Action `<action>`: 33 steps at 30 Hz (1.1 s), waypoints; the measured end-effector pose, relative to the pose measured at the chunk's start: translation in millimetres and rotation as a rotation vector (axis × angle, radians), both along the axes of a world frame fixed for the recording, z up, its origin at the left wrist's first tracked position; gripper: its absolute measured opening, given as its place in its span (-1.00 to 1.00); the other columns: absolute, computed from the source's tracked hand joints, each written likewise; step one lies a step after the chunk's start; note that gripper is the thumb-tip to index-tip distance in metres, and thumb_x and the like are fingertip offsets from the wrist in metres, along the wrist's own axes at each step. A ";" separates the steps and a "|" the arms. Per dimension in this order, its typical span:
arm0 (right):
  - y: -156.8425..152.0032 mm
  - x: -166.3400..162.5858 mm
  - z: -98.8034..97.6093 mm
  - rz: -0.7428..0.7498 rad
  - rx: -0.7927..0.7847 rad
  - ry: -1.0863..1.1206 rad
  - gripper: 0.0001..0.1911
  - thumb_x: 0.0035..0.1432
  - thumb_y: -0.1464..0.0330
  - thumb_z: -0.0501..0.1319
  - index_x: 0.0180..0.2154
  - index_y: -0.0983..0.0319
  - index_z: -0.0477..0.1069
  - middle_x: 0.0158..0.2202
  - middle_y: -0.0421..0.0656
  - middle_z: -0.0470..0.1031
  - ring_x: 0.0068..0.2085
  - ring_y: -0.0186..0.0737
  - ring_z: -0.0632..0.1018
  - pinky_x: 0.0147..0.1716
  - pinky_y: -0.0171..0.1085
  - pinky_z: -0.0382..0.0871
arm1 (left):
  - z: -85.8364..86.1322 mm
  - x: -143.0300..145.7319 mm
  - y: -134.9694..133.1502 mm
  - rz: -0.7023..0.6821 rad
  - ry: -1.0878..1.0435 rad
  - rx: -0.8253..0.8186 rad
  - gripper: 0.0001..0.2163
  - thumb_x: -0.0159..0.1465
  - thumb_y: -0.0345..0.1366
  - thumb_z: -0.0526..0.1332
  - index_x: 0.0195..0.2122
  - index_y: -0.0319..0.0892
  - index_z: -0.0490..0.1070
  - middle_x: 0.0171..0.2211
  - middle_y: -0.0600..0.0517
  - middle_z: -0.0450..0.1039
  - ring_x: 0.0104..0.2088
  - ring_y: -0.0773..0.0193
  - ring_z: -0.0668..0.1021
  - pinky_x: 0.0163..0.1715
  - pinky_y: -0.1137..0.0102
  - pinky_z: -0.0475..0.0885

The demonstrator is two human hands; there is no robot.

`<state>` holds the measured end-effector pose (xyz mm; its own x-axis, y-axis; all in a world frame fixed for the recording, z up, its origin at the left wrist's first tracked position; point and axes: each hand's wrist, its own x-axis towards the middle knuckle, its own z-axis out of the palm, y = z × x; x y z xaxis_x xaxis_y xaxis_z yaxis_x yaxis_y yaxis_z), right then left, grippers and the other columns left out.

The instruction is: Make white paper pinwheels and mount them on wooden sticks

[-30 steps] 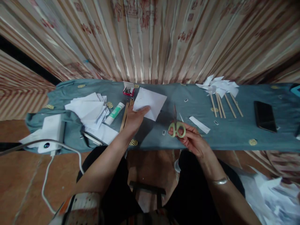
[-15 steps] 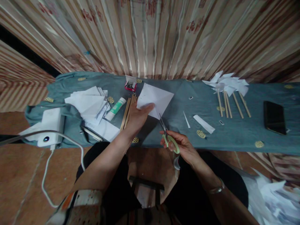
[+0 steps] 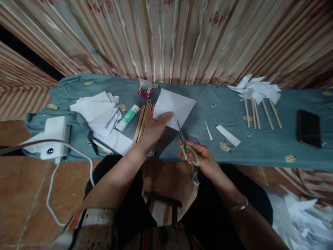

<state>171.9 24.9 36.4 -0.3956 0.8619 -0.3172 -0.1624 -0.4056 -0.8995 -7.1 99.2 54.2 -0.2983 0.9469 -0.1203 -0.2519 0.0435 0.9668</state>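
Note:
My left hand [image 3: 154,127] pinches the near corner of a white creased paper square [image 3: 174,105], held just above the blue-grey cloth of the table [image 3: 260,146]. My right hand [image 3: 200,158] grips green-handled scissors [image 3: 185,144]; their blades point up at the square's near right edge and touch it. Right beside my left hand lies a bundle of wooden sticks [image 3: 142,121].
At left lie a pile of folded white papers [image 3: 96,111], a glue stick [image 3: 128,117], a white box with a cable [image 3: 55,137] and a small red box of pins [image 3: 145,91]. Right: paper strips [image 3: 228,135], finished paper pinwheels on sticks [image 3: 256,93], a black phone [image 3: 309,128]. Paper scraps cover the floor at right.
My right hand turned the scissors from lying flat near the strips to blades up, and brought them left to the paper's edge. My left hand kept hold of the square.

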 end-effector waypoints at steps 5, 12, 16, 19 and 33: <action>-0.3 -1.0 -0.5 -0.037 -0.010 0.018 -0.53 -0.09 0.10 0.49 -0.11 0.09 0.61 -0.39 -0.18 0.60 -0.45 -0.34 0.53 -0.45 -0.31 0.46 | -2.0 1.9 -0.8 0.007 0.031 0.001 -0.77 -0.04 -0.31 0.46 -0.36 -0.22 0.53 -0.40 -0.02 0.60 -0.28 0.10 0.64 -0.28 0.33 0.54; 0.3 -2.3 3.7 -0.043 0.005 0.003 -0.52 -0.10 0.09 0.50 -0.13 0.15 0.61 -0.41 -0.18 0.59 -0.48 -0.38 0.50 -0.49 -0.35 0.42 | -3.1 1.0 -1.8 -0.028 0.050 0.009 -0.78 -0.03 -0.28 0.45 -0.36 -0.21 0.52 -0.36 -0.02 0.62 -0.33 0.16 0.64 -0.28 0.30 0.57; 0.0 -1.8 4.6 -0.024 0.022 -0.017 -0.54 -0.06 0.10 0.47 -0.12 0.15 0.61 -0.42 -0.18 0.58 -0.47 -0.37 0.50 -0.49 -0.35 0.40 | -4.7 0.9 -1.6 -0.040 0.042 0.016 -0.80 -0.01 -0.30 0.44 -0.36 -0.19 0.51 -0.38 0.00 0.61 -0.33 0.15 0.64 -0.29 0.30 0.57; -0.1 -1.6 5.0 -0.023 0.019 -0.037 -0.53 -0.06 0.11 0.48 -0.11 0.15 0.60 -0.38 -0.17 0.59 -0.47 -0.36 0.49 -0.50 -0.33 0.39 | -7.1 0.5 -1.1 -0.044 0.045 0.014 -0.80 0.01 -0.31 0.43 -0.34 -0.20 0.51 -0.37 -0.02 0.61 -0.32 0.13 0.64 -0.28 0.28 0.56; 0.1 -5.3 8.6 -0.068 -0.020 -0.036 -0.59 -0.12 0.09 0.50 -0.21 0.14 0.64 -0.48 -0.23 0.53 -0.54 -0.43 0.43 -0.55 -0.37 0.35 | -3.1 -1.3 -4.0 -0.074 0.063 0.022 -0.75 0.00 -0.24 0.43 -0.33 -0.23 0.52 -0.35 -0.06 0.62 -0.31 0.10 0.65 -0.22 0.24 0.57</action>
